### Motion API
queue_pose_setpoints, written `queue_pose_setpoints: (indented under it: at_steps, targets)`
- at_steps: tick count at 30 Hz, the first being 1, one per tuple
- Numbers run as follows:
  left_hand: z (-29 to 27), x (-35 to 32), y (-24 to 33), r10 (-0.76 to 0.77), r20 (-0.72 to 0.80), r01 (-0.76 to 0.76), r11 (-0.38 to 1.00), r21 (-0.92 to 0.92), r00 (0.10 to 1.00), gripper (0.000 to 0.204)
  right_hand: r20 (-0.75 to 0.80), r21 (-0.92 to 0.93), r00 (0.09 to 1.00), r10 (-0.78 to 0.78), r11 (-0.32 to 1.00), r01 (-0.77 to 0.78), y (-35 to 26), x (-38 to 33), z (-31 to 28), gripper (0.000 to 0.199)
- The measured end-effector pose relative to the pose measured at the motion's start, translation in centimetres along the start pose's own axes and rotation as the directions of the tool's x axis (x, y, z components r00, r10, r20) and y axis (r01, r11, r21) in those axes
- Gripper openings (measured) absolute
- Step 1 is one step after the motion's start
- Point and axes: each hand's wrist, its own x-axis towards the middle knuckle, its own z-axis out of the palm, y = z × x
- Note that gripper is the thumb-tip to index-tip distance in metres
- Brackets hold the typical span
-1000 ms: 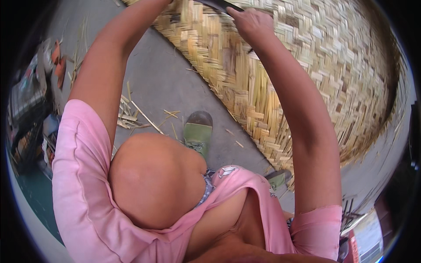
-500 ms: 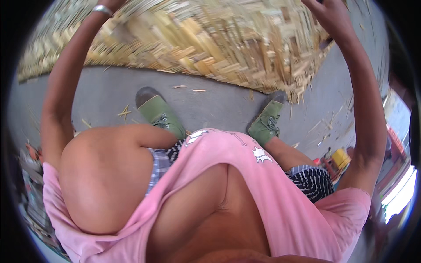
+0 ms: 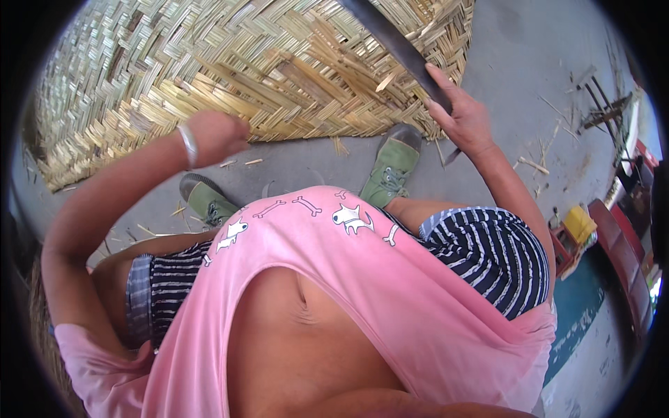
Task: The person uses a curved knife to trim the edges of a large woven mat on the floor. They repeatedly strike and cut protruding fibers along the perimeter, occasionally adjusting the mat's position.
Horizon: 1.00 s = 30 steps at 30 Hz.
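Note:
A large woven mat (image 3: 279,70) of pale, flat split strips spreads across the floor ahead of my feet. Its near edge is rough, with loose strip ends. My right hand (image 3: 460,115) is wrapped round a long dark flat bar (image 3: 390,38), slightly curved, which reaches up and left over the mat's right part and leaves the view at the top. A short pointed end shows below that hand. My left hand (image 3: 212,138), with a silver bracelet at the wrist, is curled and a little blurred above the mat's near edge. Nothing shows in it.
My green lace-up shoes (image 3: 390,171) stand by the mat's near edge. Scraps of strip (image 3: 533,166) lie on the grey floor (image 3: 509,83). To the right are a dark metal frame (image 3: 606,111), a yellow object (image 3: 578,224) and a red bench-like piece (image 3: 620,261).
Both hands have come back toward my body from the upper edge. The dark bar has come into view in my right hand. My view has shifted, and my torso is more upright.

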Motion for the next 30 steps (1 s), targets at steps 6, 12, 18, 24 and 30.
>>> queue_pose_setpoints:
  at_steps: [6, 12, 18, 24, 30]
  targets:
    - [5.3, 6.1, 1.7, -0.107, -0.084, 0.123, 0.969, 0.214, 0.991, 0.020, 0.013, -0.261, 0.949, -0.315, 0.915, 0.307, 3.6, 7.2, 2.9, 0.071]
    - [4.4, 7.9, 2.6, -0.216, -0.022, 0.217, 0.966, 0.143, 0.976, 0.019, 0.005, -0.247, 0.924, -0.383, 0.894, 0.373, 5.9, 10.1, 6.9, 0.075]
    - [4.6, 7.9, 2.1, -0.232, -0.006, 0.232, 0.972, 0.041, 0.973, 0.015, -0.076, -0.323, 0.922, -0.380, 0.884, 0.338, 5.5, 10.2, 7.6, 0.072]
    - [4.9, 7.5, 1.9, -0.230, -0.082, 0.236, 0.970, 0.062, 0.970, 0.018, -0.085, -0.280, 0.924, -0.373, 0.899, 0.337, 5.7, 10.2, 7.8, 0.075]
    - [2.6, 8.9, 3.1, -0.330, 0.081, 0.322, 0.942, 0.095, 0.940, 0.011, -0.091, -0.230, 0.895, -0.437, 0.883, 0.408, 6.9, 9.9, 7.2, 0.068]
